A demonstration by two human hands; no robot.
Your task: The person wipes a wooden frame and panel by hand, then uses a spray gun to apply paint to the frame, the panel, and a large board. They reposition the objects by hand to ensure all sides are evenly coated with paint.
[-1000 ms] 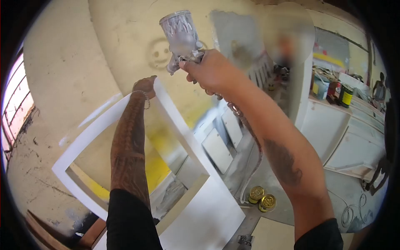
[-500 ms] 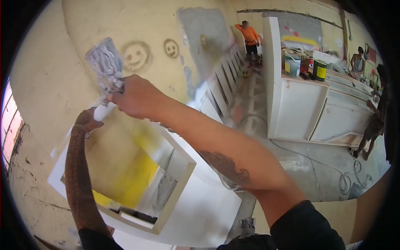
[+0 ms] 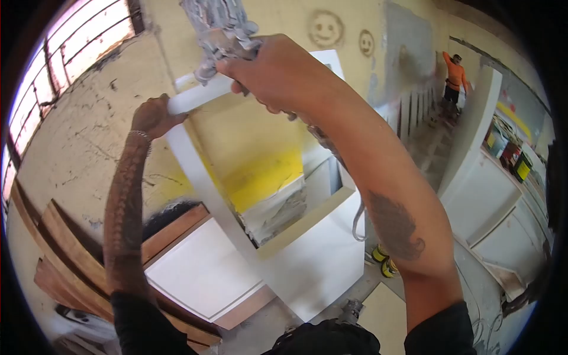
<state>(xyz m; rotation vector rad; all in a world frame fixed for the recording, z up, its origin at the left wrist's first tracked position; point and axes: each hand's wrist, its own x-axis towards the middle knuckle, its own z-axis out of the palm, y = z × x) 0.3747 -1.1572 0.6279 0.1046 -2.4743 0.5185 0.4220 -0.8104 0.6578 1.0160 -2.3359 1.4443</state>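
My right hand (image 3: 269, 74) is closed around a paint-crusted spray gun (image 3: 219, 35), whose upper end reaches the top edge of the view. The gun is in front of the top of a white panel (image 3: 319, 278) with a large rectangular opening. At the panel's upper left corner, my left hand (image 3: 155, 117) grips the edge, thumb toward the opening. The panel stands tilted, its lower end near the floor. Through the opening show a yellow-sprayed wall and a grey patch. My right forearm hides part of the panel's right side.
A white board (image 3: 204, 269) and curved wooden pieces (image 3: 77, 248) lie at left, below a barred window (image 3: 89, 35). Yellow-labelled cans (image 3: 387, 267) stand on the floor. Farther back are a person in orange (image 3: 455, 74) and a white counter (image 3: 482, 201) carrying paint cans.
The view has swung left, bringing the window and wooden pieces into sight. The panel now appears more upright in view. My left hand still holds its corner, and the spray gun stays in my right hand.
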